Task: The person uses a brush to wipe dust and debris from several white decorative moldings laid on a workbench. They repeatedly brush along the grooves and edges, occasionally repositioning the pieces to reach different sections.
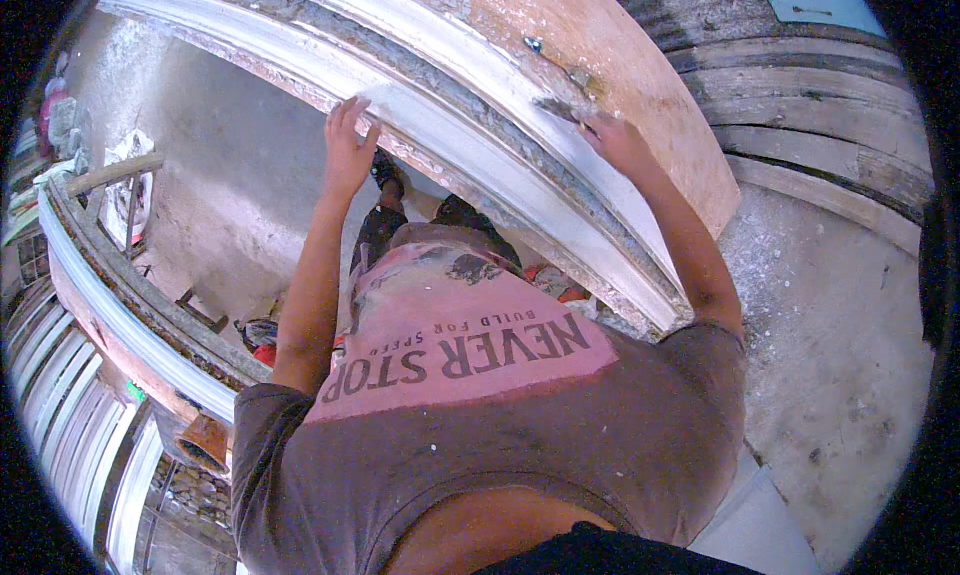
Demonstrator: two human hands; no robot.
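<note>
Dark lettering [462,360] on shirt [500,440], left hand [349,153] uncurled at white moulding [430,123], right hand [614,141] gripping dark blade [560,108]

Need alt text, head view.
A person's right hand holds a small dark tool over a long, ridged, white-and-grey curved moulding; the left hand is at its near edge. A brown-and-pink T-shirt fills the foreground; grey concrete floor beyond.

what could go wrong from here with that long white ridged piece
The small dark flat tool in the right hand is at the surface of the long, curved white ridged moulding, so a slip might gouge or scratch it. The bare left hand is at the moulding's rough near edge, so leaning hard there could chip it or scrape the fingers.
</note>
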